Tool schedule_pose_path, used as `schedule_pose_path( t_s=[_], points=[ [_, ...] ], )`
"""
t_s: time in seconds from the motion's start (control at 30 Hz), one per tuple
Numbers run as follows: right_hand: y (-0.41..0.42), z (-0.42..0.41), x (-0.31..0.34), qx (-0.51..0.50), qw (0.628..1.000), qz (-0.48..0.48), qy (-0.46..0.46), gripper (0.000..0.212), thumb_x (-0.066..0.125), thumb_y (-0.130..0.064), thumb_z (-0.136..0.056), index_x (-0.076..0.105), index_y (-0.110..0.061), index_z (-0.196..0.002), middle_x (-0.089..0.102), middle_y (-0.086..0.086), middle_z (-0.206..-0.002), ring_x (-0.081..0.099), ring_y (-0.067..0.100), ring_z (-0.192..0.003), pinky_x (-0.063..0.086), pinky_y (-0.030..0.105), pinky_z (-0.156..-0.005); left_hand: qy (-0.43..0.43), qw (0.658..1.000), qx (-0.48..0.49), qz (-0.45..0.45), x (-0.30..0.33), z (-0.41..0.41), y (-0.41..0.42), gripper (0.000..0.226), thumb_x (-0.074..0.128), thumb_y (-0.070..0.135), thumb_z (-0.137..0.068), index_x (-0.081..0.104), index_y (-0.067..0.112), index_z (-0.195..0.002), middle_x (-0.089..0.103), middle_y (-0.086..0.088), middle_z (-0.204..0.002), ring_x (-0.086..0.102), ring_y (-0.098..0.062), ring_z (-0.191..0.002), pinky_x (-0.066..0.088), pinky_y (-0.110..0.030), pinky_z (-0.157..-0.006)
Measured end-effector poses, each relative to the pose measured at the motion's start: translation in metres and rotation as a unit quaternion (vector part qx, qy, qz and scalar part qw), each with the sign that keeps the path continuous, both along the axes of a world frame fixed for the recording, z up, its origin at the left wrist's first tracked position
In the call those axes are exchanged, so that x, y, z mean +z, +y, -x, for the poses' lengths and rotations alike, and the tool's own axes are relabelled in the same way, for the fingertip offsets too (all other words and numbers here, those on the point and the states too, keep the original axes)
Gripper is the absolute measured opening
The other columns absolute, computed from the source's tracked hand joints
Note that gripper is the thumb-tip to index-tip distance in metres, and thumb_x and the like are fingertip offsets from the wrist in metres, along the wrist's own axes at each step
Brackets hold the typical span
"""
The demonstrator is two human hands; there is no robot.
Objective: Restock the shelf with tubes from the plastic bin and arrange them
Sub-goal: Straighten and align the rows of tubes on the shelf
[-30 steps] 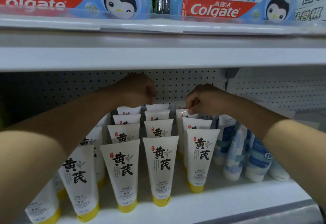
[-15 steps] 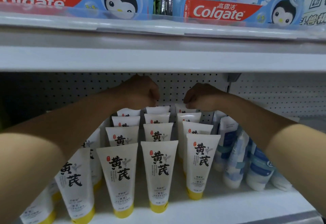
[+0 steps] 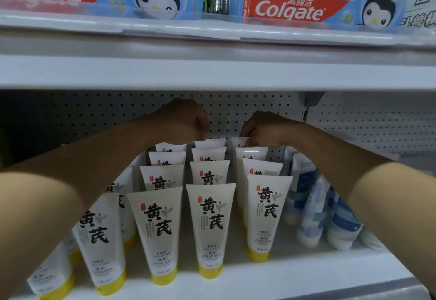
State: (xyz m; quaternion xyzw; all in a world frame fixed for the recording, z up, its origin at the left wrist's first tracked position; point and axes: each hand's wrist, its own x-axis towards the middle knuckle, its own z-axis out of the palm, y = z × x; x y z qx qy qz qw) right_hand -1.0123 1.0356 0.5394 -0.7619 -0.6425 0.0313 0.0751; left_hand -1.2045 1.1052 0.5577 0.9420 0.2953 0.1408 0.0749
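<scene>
Pegboard-backed shelf — our left hand is fisted above the rear tubes, right hand pinching the back-right tube; little headroom under the upper shelf.

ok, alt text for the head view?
Two bare hands reach to the back of a white shelf: the right hand pinches the rearmost white tube, the left hand is curled above the rows of yellow-capped tubes. Colgate boxes sit above.

Both arms outstretched, left hand and right hand curled.
</scene>
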Motion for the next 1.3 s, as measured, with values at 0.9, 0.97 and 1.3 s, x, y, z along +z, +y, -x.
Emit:
schedule_pose_path(
  t_s=[0.9, 0.97, 1.3],
  points=[
    [-0.091, 0.042, 0.009, 0.044, 0.998, -0.013, 0.040, 0.014, 0.067, -0.014, -0.084, 0.066, -0.026, -0.076, 0.069, -0.009, -0.084, 0.064, 0.009, -0.084, 0.046, 0.022, -0.076, -0.010, 1.000, 0.026, 0.005, 0.009, 0.023, -0.052, 0.017, 0.064, 0.021, -0.086, 0.068, 0.019, -0.102, 0.059, 0.009, -0.090, 0.058, -0.015, -0.101, 0.045, -0.032, -0.099],
    [-0.091, 0.041, 0.008, 0.047, 0.998, -0.018, 0.031, 0.011, 0.067, -0.014, -0.084, 0.066, -0.025, -0.079, 0.069, -0.007, -0.086, 0.064, 0.012, -0.086, 0.046, 0.022, -0.076, -0.008, 1.000, 0.017, -0.002, 0.009, 0.023, -0.057, 0.014, 0.064, 0.021, -0.086, 0.068, 0.018, -0.099, 0.060, 0.010, -0.088, 0.061, -0.015, -0.099, 0.046, -0.032, -0.097],
    [-0.092, 0.034, -0.001, 0.053, 0.996, -0.075, 0.016, 0.004, 0.068, -0.016, -0.084, 0.069, -0.019, -0.086, 0.060, -0.009, -0.079, 0.058, 0.009, -0.076, 0.039, 0.019, -0.072, -0.006, 0.998, -0.036, -0.059, 0.008, 0.010, -0.088, 0.013, 0.059, 0.018, -0.087, 0.066, 0.019, -0.097, 0.051, 0.018, -0.077, 0.056, -0.010, -0.081, 0.048, -0.024, -0.086]
  ],
)
